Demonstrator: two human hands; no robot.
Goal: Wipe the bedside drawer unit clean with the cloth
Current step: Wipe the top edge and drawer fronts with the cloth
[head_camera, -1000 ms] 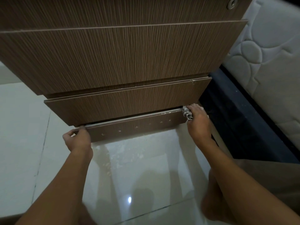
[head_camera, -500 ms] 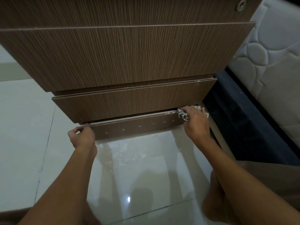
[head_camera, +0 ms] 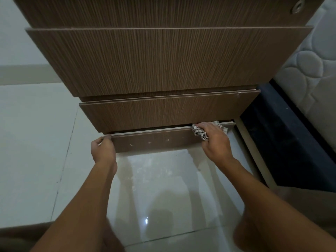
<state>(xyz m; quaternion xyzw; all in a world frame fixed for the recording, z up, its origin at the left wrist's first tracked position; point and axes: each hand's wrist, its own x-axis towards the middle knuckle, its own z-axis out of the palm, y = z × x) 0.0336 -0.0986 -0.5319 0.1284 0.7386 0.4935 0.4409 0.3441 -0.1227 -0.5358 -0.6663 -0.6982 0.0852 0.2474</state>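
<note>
Wiping the bottom drawer (head_camera: 154, 142): the left hand (head_camera: 104, 150) pinches its top edge, the right hand (head_camera: 215, 141) grips the cloth (head_camera: 199, 133) at the right end, a leftward sweep likely next.

Brown wood-grain drawer unit (head_camera: 163, 66), lowest front (head_camera: 154, 142) sticking out; checked cloth (head_camera: 199, 131) bunched on its top edge, right end.

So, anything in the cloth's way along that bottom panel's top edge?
Nothing visible until the left end: the top edge of the bottom panel is bare from the cloth to the left hand, gripping that corner.
</note>
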